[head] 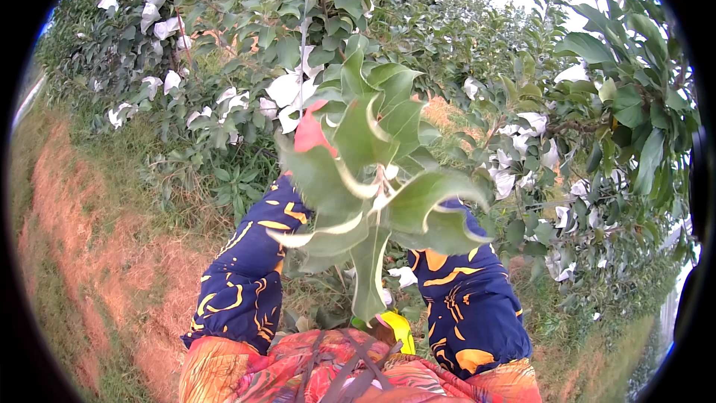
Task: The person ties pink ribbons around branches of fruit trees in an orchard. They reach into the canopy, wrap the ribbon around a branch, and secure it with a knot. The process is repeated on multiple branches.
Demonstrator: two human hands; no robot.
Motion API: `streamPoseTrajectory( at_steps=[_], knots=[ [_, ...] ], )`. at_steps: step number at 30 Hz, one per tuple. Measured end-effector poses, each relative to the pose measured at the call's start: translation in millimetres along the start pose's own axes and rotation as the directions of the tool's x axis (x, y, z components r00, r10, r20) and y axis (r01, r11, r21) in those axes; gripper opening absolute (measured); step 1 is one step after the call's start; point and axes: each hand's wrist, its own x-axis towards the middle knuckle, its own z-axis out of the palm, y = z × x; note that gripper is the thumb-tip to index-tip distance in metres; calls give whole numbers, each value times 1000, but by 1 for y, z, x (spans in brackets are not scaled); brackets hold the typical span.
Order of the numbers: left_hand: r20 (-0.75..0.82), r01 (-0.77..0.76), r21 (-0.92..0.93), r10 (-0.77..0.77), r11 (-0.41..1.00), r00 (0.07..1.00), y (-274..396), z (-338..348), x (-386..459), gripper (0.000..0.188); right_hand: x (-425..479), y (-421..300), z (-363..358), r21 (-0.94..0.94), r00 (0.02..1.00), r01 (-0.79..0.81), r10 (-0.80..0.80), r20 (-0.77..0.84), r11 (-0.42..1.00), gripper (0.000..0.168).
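Note:
A leafy shoot tip with broad, curled green leaves rises close before the camera and covers the middle of the view. Behind its leaves, part of my left hand shows in what looks like a red glove. Its fingers and anything in them are hidden. My right hand is out of sight behind the leaves; only the right sleeve, dark blue with yellow marks, reaches up toward them. The matching left sleeve runs forward on the other side. Just beyond the left hand hang white fruit bags on a branch.
More white bags hang among foliage at the right, and others at the upper left. A thin wire runs upright ahead. Reddish soil with grass lies at the left. Something yellow shows at my waist.

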Motion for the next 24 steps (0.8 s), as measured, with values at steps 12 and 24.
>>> streamPoseTrajectory(
  at_steps=[12, 24],
  knots=[
    [-118, -152, 477, 234, 866, 965, -17, 8, 12, 22, 17, -5, -7, -155, 997, 11, -24, -78, 988, 27],
    [-160, -70, -7, 68, 998, 985, 47, 3, 14, 30, 38, -14, -13, -218, 998, -23, 10, -58, 976, 26]
  ],
)
